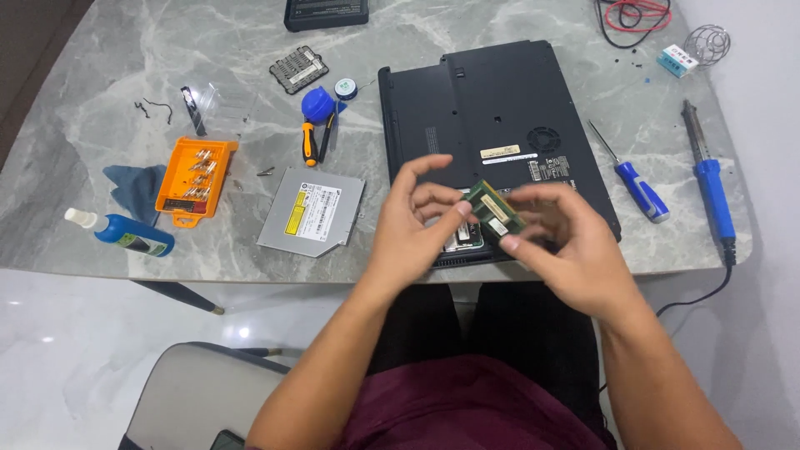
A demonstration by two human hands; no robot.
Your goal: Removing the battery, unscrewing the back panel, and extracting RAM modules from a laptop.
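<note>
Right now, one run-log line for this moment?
left hand: pinching memory module | right hand: gripping module | below: upturned laptop | table: optical drive

Bright, even overhead light falls on the marble desk (100, 75), leaving a soft sheen on its top and only faint shadows beside the upturned laptop (500, 108). The hands in front of the laptop are motion-blurred; the desk's edges bow slightly.

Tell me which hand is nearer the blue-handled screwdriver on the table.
Right. The right hand is just left of the screwdriver, apart from it; the left hand is farther left, beyond the green memory module.
</note>
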